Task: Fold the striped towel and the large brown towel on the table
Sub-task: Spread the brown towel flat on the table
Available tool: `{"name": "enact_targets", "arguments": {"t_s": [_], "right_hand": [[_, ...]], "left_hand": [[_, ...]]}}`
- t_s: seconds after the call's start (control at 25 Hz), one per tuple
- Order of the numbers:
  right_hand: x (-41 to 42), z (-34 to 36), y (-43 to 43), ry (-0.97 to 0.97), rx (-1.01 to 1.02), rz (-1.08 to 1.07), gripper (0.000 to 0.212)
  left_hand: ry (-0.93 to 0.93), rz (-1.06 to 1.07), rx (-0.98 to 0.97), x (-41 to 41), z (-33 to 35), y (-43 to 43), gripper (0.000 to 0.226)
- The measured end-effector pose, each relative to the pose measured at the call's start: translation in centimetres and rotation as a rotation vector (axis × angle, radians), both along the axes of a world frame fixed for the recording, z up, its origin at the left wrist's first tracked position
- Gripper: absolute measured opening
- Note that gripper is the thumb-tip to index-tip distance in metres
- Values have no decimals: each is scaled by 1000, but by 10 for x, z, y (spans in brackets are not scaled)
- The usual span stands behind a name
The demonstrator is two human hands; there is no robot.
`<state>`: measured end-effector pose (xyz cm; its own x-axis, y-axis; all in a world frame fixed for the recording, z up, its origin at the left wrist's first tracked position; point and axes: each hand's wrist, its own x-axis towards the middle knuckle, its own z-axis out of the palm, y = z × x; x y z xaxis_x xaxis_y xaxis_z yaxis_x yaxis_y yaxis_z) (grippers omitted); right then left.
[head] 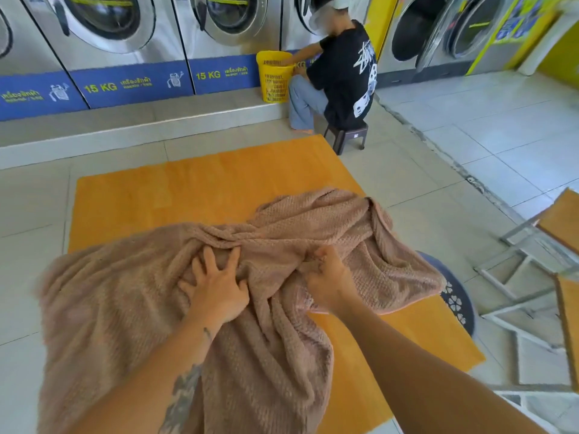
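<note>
The large brown towel lies crumpled and bunched across the near half of the orange table, hanging over the table's left and near edges. My left hand rests flat on the towel's middle with fingers spread. To its right, my right hand is closed on a fold of the brown towel. No striped towel is in view.
A dark basket sits on the floor at the table's right edge. Orange chairs with metal frames stand at the right. Beyond the table a person sits on a low stool beside a yellow basket, facing washing machines.
</note>
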<state>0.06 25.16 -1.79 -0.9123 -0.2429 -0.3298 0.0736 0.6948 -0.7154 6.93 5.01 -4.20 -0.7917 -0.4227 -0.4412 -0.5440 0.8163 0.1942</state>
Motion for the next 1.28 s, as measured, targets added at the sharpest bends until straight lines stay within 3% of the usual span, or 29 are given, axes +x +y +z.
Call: {"name": "enact_targets", "arguments": {"t_s": [0.12,0.24,0.32,0.4,0.48,0.56,0.68,0.76,0.84,0.92,1.12,1.2,1.28], "right_hand": [[-24,5,-4,62,-26,-76,40],[-38,-5,12,193,470,64,59],[-39,-16,18,123,663,248,71],[-47,-23,19,123,686,350,77],[-62,-24,19,211,637,378,68],[-84,-25,16,256,578,362,59],[-122,-21,6,163,651,396,69],[-152,-16,8,34,709,445,78],[-170,-14,18,-68,708,468,90],[-176,-16,35,-50,718,450,96],[-175,-10,86,233,608,279,41],[-169,-8,115,193,647,211,35],[-170,-4,139,42,736,159,46]], "left_hand": [[9,34,-6,-18,-3,-57,69],[51,43,42,-29,-5,-81,66],[84,36,51,-32,-6,-81,63],[110,45,81,-38,-6,-83,60],[174,75,122,-42,-2,-83,52],[348,170,125,-41,11,-66,34],[594,265,15,-27,27,-2,12],[443,172,2,-23,22,45,29],[96,130,41,-27,7,68,70],[-39,118,20,-42,-4,74,87],[214,78,-52,-67,-3,84,32],[254,11,20,-71,3,101,21],[146,-179,225,-74,10,118,13]]}}
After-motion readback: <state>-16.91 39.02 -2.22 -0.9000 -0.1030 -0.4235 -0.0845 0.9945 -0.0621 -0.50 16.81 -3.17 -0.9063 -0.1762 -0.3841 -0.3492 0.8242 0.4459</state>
